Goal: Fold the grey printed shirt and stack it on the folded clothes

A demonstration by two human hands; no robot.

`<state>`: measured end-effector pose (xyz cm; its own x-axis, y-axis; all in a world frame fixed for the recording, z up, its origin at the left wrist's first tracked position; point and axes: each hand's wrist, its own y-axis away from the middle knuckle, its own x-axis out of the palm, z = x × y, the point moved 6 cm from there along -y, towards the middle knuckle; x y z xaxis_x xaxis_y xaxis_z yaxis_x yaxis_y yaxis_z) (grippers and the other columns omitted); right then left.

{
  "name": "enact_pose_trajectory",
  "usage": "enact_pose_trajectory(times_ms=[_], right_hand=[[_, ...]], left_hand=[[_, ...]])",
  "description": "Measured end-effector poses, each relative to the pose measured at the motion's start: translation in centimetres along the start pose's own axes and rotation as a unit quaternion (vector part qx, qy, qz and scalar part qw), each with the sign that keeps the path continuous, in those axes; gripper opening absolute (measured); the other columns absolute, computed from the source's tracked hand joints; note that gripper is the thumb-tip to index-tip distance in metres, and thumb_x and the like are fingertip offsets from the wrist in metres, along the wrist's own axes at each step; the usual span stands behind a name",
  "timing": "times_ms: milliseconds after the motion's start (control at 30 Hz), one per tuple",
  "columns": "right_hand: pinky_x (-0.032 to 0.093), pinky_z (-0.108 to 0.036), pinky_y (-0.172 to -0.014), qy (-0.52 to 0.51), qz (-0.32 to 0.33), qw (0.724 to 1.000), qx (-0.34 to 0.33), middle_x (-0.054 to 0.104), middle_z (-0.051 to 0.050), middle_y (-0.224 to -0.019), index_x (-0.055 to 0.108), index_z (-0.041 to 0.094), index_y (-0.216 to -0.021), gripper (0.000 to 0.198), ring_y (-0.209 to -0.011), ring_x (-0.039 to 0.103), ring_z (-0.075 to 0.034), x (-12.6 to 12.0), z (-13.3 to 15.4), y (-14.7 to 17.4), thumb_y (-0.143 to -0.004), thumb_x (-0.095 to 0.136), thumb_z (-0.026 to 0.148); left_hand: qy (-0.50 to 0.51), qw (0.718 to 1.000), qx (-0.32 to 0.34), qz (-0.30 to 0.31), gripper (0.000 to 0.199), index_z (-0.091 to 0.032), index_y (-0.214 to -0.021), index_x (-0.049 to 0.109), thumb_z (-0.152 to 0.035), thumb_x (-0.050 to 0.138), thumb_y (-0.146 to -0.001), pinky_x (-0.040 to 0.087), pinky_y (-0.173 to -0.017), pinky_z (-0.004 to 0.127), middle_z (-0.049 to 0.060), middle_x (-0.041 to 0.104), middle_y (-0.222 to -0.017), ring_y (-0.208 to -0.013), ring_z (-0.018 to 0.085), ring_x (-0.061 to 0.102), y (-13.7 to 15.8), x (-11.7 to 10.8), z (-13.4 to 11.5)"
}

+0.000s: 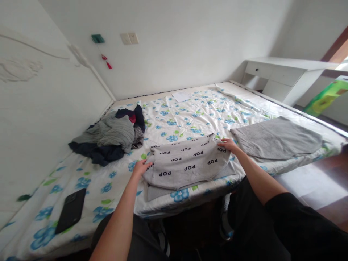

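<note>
While both hands are on the cloth, the grey POP-print garment point(183, 165) lies directly between them, its long axis running side to side across the person's front. The left hand point(141, 168) has its grip pinched on the left end; the right hand point(227, 145), whose grip is clamped near the far right corner, sits a little farther from the body. Each hand is thus nearest its own end, and the garment's near edge bows toward the person between the two. A plain grey layer point(154, 194) shows beneath, at the lower left and right; whether it belongs to the same piece, I cannot tell.

Just beside the right hand and forearm, a ribbed grey cloth point(277, 139) lies flat, and it looks like the closest obstacle on that side. Past the left hand, a heap of clothes point(114, 130) stands farther back, with a dark phone point(71, 211) toward the near left. All rest on the floral-sheeted bed point(174, 125); a paper sheet point(181, 96) lies near the wall.
</note>
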<state>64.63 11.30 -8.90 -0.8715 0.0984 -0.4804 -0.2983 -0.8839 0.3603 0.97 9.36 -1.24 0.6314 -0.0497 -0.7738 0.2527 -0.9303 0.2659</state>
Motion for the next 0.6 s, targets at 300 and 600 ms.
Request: enact_pose_trajectory(times_ms=[300, 600], right_hand=[[0.065, -0.025, -0.065, -0.02, 0.156, 0.979, 0.129, 0.07, 0.0, -0.081, 0.067, 0.019, -0.106, 0.051, -0.068, 0.068, -0.014, 0.2, -3.8, 4.2, -0.082, 0.104, 0.044], [0.06, -0.022, -0.054, -0.017, 0.211, 0.968, 0.134, 0.066, 0.003, -0.073, 0.061, 0.019, -0.098, 0.051, -0.056, 0.063, -0.012, 0.6, -4.3, 9.1, -0.081, 0.106, 0.036]], left_hand=[[0.151, 0.964, -0.147, 0.159, 0.063, -0.028, -0.128, 0.069, -0.059, 0.097, -0.08, 0.067, -0.078, 0.033, 0.014, 0.083, -0.127, -0.099, 0.026, 0.083, 5.0, 1.7, 2.8], [0.151, 0.965, -0.145, 0.159, 0.061, -0.022, -0.097, 0.065, -0.051, 0.107, -0.065, 0.064, -0.072, 0.027, 0.006, 0.081, -0.091, -0.08, 0.019, 0.078, 9.3, 1.6, 3.9]])
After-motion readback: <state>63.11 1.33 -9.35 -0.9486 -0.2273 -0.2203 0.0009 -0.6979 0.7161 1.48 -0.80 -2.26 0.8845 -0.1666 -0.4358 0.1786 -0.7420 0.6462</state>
